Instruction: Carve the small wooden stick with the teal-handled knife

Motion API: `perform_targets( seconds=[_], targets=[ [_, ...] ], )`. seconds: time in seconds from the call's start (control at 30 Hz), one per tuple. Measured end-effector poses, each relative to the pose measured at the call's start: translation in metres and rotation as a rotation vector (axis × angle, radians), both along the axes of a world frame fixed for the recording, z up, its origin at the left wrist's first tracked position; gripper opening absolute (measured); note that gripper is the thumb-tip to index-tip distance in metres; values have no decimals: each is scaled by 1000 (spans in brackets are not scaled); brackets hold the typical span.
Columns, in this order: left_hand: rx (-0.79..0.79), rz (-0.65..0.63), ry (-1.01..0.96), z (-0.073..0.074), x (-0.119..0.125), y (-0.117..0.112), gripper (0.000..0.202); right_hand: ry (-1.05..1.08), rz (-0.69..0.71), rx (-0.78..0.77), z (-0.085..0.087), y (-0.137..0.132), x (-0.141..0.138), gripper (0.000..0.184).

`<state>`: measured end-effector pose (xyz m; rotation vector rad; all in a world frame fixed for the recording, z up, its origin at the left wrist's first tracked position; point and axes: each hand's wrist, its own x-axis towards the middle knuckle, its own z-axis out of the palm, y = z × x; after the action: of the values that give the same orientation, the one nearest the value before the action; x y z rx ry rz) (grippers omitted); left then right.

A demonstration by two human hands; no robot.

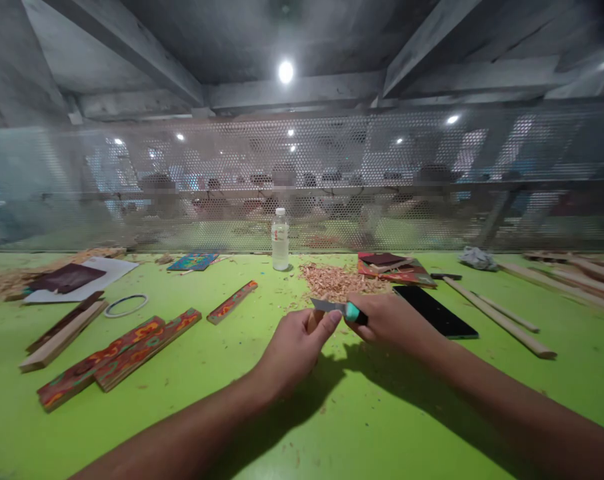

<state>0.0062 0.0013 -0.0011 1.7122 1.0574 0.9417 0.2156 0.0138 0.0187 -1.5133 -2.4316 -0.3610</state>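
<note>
In the middle of the head view, my left hand (297,343) is closed around a small piece of wood (315,319), most of which the fingers hide. My right hand (389,320) grips a knife by its black and teal handle (355,313). The knife blade (325,305) points left and lies over the wood, close to my left thumb. Just beyond both hands is a heap of wood shavings (327,281) on the green table (262,427).
Painted wooden strips (147,350) and a ring (126,305) lie left. A water bottle (281,243) stands before the perforated metal screen (222,200). Right are a black phone-like slab (435,312), wooden sticks (502,320) and crumpled paper (477,258).
</note>
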Motion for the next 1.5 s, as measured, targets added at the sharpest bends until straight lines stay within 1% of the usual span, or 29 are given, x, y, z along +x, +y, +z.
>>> perform_targets(
  seconds=[0.2, 0.37, 0.53, 0.6, 0.67, 0.73, 0.8, 0.9, 1.0, 1.03, 1.13, 1.23, 1.37, 1.5],
  targets=[
    [79, 51, 58, 5, -2, 3, 51, -1, -103, 23, 1, -9, -8, 18],
    [62, 79, 68, 5, -1, 4, 54, -3, -205, 38, -1, -17, -17, 8],
    [44, 96, 70, 4, 0, 4, 55, -1, -264, 63, -3, -20, -24, 6],
    [39, 111, 68, 3, 0, 3, 58, 10, -295, 86, -1, -16, -19, 7],
    [38, 120, 61, 4, 0, 2, 61, 33, -345, 122, 4, -8, -7, 11],
    [41, 109, 42, 4, 0, 1, 62, 66, -391, 164, 11, 0, 8, 15],
    [42, 79, 15, 5, -1, 1, 60, 94, -396, 190, 18, 7, 20, 20],
    [48, 18, -27, 6, -2, 1, 52, 138, -343, 213, 22, 10, 26, 34],
    [66, -38, -65, 5, -2, 1, 42, 178, -244, 201, 20, 5, 18, 42],
    [74, -53, -75, 5, -2, 0, 39, 202, -198, 186, 18, 2, 14, 43],
    [93, -81, -106, 4, -2, 2, 33, 312, 3, 99, 15, -5, 5, 42],
    [88, -92, -141, 2, -2, 4, 35, 316, 142, 33, 14, -7, 2, 38],
    [65, -88, -163, 2, -3, 6, 41, 259, 261, -11, 11, -3, 3, 39],
    [52, -65, -140, 5, -3, 5, 40, 248, 313, -25, 9, -3, 3, 37]
  ],
)
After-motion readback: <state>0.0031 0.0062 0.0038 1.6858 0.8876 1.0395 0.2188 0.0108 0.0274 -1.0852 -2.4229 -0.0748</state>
